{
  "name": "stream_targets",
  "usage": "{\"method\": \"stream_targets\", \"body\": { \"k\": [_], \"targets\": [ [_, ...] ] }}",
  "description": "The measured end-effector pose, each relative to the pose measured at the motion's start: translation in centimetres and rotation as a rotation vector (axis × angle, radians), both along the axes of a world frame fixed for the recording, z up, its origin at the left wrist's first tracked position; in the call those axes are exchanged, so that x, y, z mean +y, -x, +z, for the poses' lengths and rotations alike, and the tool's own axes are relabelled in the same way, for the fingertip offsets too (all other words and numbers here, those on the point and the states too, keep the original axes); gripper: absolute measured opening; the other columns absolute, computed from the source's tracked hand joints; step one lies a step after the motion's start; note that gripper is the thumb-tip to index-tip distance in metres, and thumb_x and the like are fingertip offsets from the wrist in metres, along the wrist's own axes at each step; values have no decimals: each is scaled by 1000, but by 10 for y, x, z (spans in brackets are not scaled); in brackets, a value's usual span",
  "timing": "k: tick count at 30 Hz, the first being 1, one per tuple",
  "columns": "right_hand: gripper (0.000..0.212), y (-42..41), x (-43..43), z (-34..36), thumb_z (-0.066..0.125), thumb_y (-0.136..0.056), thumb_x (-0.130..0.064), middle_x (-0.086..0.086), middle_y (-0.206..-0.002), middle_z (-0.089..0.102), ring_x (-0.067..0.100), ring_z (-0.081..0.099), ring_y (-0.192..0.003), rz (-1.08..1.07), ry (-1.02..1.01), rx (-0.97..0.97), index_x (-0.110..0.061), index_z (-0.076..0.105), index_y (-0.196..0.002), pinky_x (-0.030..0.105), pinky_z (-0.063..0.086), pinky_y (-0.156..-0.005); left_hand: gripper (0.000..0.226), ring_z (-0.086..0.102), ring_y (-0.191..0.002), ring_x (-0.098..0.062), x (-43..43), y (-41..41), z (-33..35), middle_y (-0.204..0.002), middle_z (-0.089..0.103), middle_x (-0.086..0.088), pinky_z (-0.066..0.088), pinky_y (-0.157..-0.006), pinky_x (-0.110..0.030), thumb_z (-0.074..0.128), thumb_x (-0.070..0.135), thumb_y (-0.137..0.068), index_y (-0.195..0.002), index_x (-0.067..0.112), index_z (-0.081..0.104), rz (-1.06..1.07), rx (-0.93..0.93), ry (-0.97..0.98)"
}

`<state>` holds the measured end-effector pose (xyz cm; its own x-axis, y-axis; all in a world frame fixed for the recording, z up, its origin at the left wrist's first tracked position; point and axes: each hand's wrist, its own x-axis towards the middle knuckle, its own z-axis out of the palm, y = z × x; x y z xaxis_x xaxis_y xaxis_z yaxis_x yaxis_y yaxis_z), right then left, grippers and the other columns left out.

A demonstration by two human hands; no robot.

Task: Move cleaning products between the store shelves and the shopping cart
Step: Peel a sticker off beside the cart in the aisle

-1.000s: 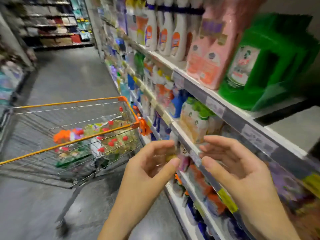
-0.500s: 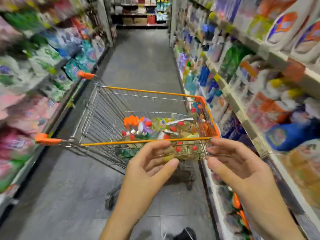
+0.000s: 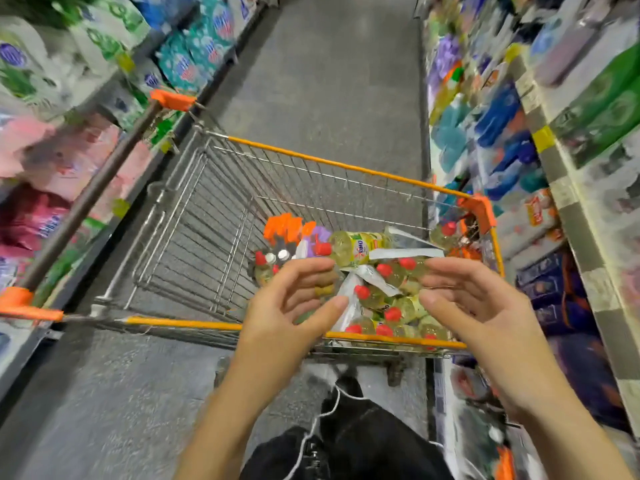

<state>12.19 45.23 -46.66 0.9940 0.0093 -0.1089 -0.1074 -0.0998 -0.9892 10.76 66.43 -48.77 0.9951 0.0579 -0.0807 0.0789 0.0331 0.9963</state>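
Observation:
A wire shopping cart [image 3: 214, 216] with orange rims stands in the aisle right in front of me. In its right half lie several yellow-green bottles with red caps [image 3: 391, 289], and orange spray tops [image 3: 287, 226] show behind them. My left hand [image 3: 294, 306] hovers over the cart's near rim, fingers loosely curved, holding nothing. My right hand [image 3: 474, 306] hangs opposite it, palm turned inward, fingers relaxed and empty. Both hands are above the bottles without touching them.
Store shelves [image 3: 561, 188] packed with blue, green and orange cleaning products run along the right. Bagged goods [image 3: 52, 161] fill the left shelves. The cart's dark handle bar [image 3: 90, 195] with orange ends juts left. My dark trousers [image 3: 349, 441] show below.
The view has swung from the right-hand shelves to the cart, and now looks down into it from closer. Both hands stay empty and have come over the cart's near rim.

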Motion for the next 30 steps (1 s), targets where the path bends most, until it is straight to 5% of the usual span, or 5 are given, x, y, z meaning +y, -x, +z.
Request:
{"method": "stream_targets", "body": {
  "k": [6, 9, 14, 19, 30],
  "targets": [
    [21, -77, 7, -66, 68, -82, 4, 5, -82, 66, 7, 59, -73, 90, 81, 93, -11, 66, -96, 12, 49, -70, 36, 67, -99, -13, -8, -64, -47, -100, 71, 3, 50, -89, -25, 74, 37, -69, -104, 28, 66, 2, 14, -66],
    [19, -107, 17, -119, 70, -83, 2, 3, -83, 61, 4, 54, -73, 170, 201, 149, -8, 66, -99, 12, 48, -66, 32, 65, -102, -7, -9, -90, -74, -101, 70, 11, 50, -89, -23, 71, 38, -71, -102, 34, 65, -32, 20, -107],
    [37, -143, 24, -234, 71, -84, -27, 5, -118, 50, 26, 43, -112, 458, 1062, 72, -25, 62, -120, 40, 42, -90, 33, 65, -102, -6, -4, -111, -112, -101, 69, 14, 52, -90, -28, 73, 36, -72, -103, 34, 63, -42, 77, -136],
    [49, -162, 32, -292, 60, -91, -35, 12, -140, 32, 33, 29, -128, 657, 1508, 88, -27, 46, -138, 41, 30, -104, 34, 65, -102, -7, 2, -118, -139, -100, 70, 12, 52, -90, -29, 75, 32, -73, -104, 31, 63, -57, 131, -155],
    [38, -175, 30, -341, 57, -91, -24, 15, -143, 38, 37, 31, -134, 657, 1629, -5, -13, 58, -128, 49, 21, -113, 27, 66, -94, -5, 4, -123, -158, -97, 69, 9, 50, -84, -19, 72, 9, -84, -104, 25, 64, -88, 204, -190]
  ]
}}
